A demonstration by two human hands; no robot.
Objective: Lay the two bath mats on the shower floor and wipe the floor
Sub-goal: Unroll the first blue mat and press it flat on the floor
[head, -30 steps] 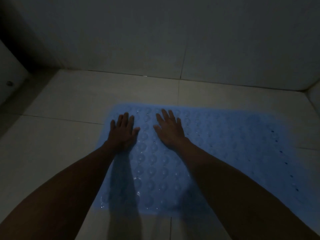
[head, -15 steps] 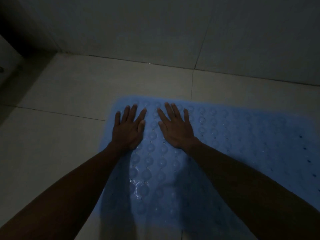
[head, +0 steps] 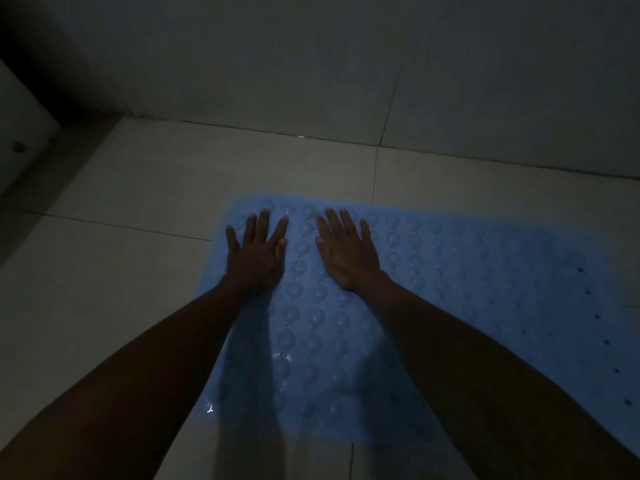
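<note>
Still flat: left hand (head: 255,252) and right hand (head: 346,252), fingers spread, press blue bath mat (head: 467,289) onto shower floor (head: 138,202). Hands sit nearer mat's far edge than second ago. Seating continues; second mat unseen, wiping pending.
</note>
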